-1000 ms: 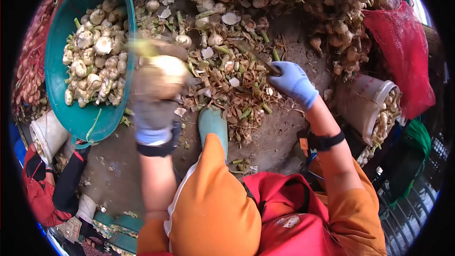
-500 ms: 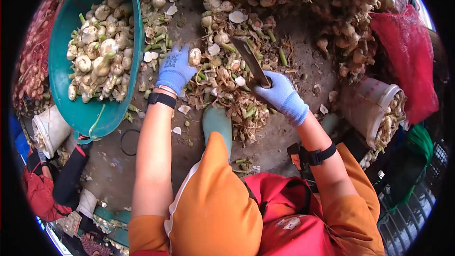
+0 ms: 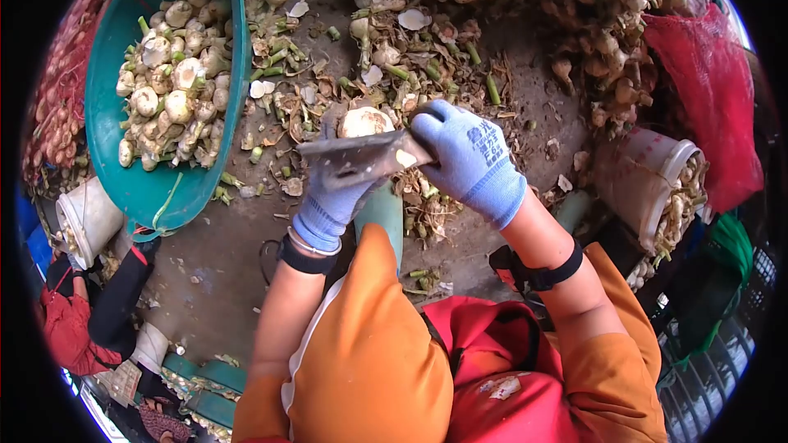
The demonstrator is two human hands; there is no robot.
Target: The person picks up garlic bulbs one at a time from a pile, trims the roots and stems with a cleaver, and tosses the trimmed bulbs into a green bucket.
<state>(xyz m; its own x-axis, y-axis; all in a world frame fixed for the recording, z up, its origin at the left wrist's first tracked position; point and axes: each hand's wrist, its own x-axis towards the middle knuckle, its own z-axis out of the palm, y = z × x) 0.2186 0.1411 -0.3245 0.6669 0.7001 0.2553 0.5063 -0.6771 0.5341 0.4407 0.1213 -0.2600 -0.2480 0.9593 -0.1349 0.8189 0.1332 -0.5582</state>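
A whitish bulb (image 3: 366,122), resembling garlic or onion, is held by my left hand (image 3: 328,189), which wears a blue glove and is partly hidden by a blade. My right hand (image 3: 472,152), gloved in blue too, is closed round the handle end of a wide knife (image 3: 357,157). The blade lies across the front of the bulb, its tip pointing left, and is slightly blurred. Beneath both hands, cut stalks and dry peelings (image 3: 427,205) cover part of the ground.
A green basin (image 3: 111,148) of bulbs stands at the left. Piled bulbs (image 3: 607,41) fill the top right, near a red mesh bag (image 3: 710,98) and a white bucket (image 3: 640,184). Another person in a red top (image 3: 74,328) is at the lower left beside a second bucket (image 3: 90,217).
My left hand has come back toward me and now holds a bulb. The knife in my right hand has swung from pointing away to lying sideways at the bulb.
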